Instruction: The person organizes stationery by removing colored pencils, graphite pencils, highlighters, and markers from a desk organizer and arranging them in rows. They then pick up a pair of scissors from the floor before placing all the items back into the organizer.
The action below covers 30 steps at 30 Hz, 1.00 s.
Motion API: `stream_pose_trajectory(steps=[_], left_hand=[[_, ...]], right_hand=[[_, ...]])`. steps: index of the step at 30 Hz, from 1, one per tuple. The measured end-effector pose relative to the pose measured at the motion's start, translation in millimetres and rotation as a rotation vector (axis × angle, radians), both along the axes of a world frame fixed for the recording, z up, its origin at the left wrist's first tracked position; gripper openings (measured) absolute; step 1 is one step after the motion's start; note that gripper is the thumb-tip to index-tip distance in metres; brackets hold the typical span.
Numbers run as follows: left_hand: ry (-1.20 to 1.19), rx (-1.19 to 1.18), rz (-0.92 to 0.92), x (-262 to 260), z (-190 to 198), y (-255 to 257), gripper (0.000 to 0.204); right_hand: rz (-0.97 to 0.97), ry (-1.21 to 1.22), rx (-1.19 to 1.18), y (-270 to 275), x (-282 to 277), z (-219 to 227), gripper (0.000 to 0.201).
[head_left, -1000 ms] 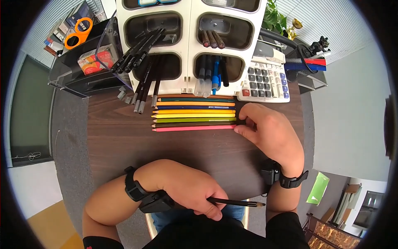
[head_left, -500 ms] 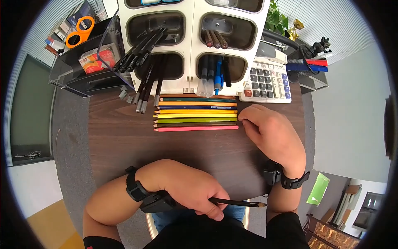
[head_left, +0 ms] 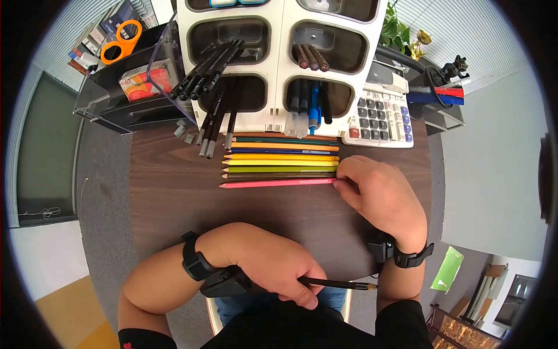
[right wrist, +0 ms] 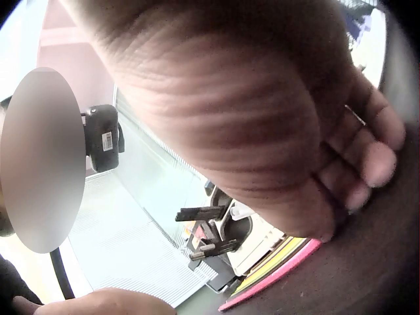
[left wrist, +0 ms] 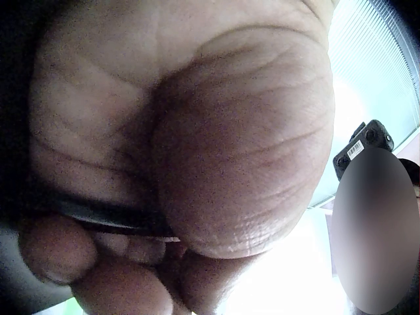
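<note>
My right hand (head_left: 383, 195) pinches the right end of a pink colored pencil (head_left: 279, 183) between thumb and fingers. In the right wrist view the thumb tip meets the end of this pink pencil (right wrist: 275, 279). Its left tip lies slightly apart from a row of colored pencils (head_left: 282, 163) on the desk, among them dark brown, olive green, yellow, dark blue and orange. Low in front of the body, my left hand (head_left: 279, 267) holds a black pencil (head_left: 340, 284), its bare wood point facing right. The left wrist view shows the dark shaft (left wrist: 111, 220) crossing under the palm.
Behind the row stands a white organizer (head_left: 278, 64) with dark pencils (head_left: 215, 119) and pens (head_left: 314, 107) sticking out. A calculator (head_left: 378, 119) sits to its right, a mesh pen holder (head_left: 430, 96) beyond. Grey eraser pieces (head_left: 185, 134) and a tray with orange scissors (head_left: 122, 42) are at left.
The right hand let go near the row's right end, then took hold of the pink pencil, whose left tip swung toward me, away from the row. The left hand keeps its black pencil.
</note>
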<state>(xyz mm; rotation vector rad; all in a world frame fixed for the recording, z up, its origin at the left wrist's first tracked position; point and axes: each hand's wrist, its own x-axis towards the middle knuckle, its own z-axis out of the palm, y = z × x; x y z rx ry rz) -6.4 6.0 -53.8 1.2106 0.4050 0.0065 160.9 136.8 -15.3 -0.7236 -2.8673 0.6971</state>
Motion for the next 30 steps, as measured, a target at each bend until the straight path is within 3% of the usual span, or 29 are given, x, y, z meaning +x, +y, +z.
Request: stream_pose_trajectory(steps=[8, 20, 21, 23, 24, 25, 27, 28, 30], left_hand=[[0.024, 0.008, -0.013, 0, 3, 1, 0.036], [0.005, 0.001, -0.004, -1, 3, 1, 0.033], [0.010, -0.061, 0.066, -3, 7, 2, 0.031], [0.007, -0.112, 0.126, -2, 8, 3, 0.029], [-0.066, -0.109, 0.290, 0, 4, 1, 0.030], [-0.136, -0.105, 0.456, 1, 2, 0, 0.032], [-0.113, -0.075, 0.540, 1, 4, 2, 0.032], [-0.090, -0.049, 0.626, 1, 4, 2, 0.032], [-0.101, -0.047, 0.637, 1, 1, 2, 0.030]], right_hand=[[-0.038, -0.069, -0.005, -2, -4, 8, 0.028], [-0.084, -0.049, -0.009, 1, -1, 10, 0.028], [-0.092, -0.058, -0.003, 3, 2, 15, 0.028], [-0.157, 0.071, -0.363, 8, 9, 27, 0.028], [-0.164, 0.069, -0.355, 10, 13, 30, 0.028], [0.020, 0.164, -0.494, 12, 15, 31, 0.029], [0.465, 0.280, -0.638, 23, 19, 18, 0.031], [0.557, 0.215, -0.597, 17, 10, 25, 0.027], [0.518, 0.266, -0.714, 3, 3, 13, 0.023]])
